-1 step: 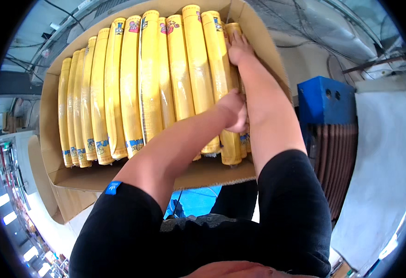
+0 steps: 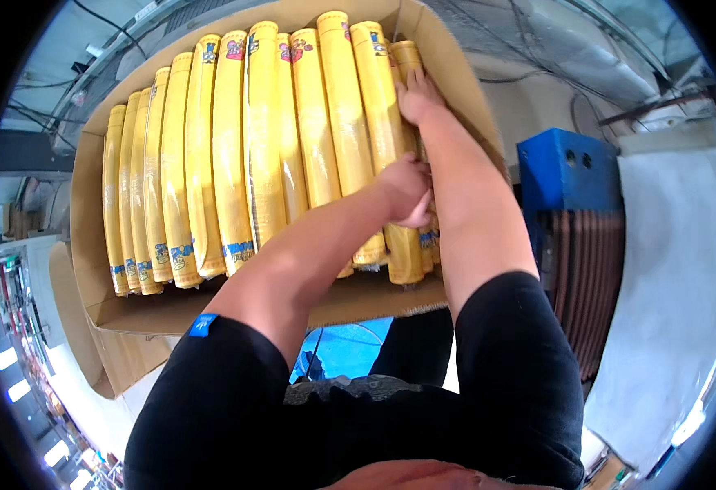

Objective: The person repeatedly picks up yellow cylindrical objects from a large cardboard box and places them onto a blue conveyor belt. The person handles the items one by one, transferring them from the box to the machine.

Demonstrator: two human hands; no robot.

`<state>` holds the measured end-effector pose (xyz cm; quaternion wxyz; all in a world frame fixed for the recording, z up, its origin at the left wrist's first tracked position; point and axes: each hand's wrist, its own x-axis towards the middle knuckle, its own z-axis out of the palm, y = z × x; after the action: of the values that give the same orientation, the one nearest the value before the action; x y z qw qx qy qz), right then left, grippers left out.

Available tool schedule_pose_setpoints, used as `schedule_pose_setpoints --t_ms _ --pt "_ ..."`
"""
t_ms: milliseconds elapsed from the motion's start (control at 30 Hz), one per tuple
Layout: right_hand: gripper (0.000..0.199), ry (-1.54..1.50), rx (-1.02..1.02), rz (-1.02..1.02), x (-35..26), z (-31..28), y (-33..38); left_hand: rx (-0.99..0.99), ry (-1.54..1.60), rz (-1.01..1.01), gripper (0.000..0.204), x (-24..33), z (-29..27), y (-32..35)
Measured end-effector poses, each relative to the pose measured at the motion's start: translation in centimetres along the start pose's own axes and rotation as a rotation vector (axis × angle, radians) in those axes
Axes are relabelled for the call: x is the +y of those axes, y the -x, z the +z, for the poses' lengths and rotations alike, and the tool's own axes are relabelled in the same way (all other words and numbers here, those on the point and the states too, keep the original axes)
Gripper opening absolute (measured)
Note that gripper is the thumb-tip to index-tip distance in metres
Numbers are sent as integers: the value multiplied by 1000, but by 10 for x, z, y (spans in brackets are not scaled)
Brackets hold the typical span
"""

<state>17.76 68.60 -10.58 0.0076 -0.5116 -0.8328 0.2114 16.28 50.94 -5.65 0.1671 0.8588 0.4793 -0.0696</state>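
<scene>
A row of yellow rolls in clear plastic wrap (image 2: 264, 163) stands packed side by side in an open cardboard box (image 2: 141, 321). Coloured cartoon prints mark their ends. My right hand (image 2: 420, 98) lies on the upper part of the far-right roll (image 2: 405, 54), its fingers stretched out along it. Lower down, my left hand (image 2: 403, 192) curls its fingers at the right edge of the neighbouring yellow roll (image 2: 405, 257). My right forearm hides part of the rolls at the box's right wall, and the left fingertips are partly out of sight.
Right of the box stands a blue block with round holes (image 2: 572, 170), above a stack of brown ribbed material (image 2: 582, 286). A pale grey panel (image 2: 668, 269) is farther right. Cables (image 2: 529, 75) run behind the box. Something bright blue (image 2: 345, 351) shows below its front edge.
The view has shifted slightly. My left hand sits a little higher against the rolls, and my right hand stays on the far-right roll.
</scene>
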Motion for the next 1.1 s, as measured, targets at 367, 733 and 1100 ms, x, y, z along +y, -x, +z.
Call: schedule_pose_setpoints --t_ms 367,733,1100 --pt "58 -505 96 -205 -21 -87 400 18 238 -345 62 99 -10 162" --pt "48 -1364 197 570 28 0 630 567 294 -528 43 115 22 251" --pt "47 -1621 396 570 45 -40 647 411 208 -624 43 138 12 264"
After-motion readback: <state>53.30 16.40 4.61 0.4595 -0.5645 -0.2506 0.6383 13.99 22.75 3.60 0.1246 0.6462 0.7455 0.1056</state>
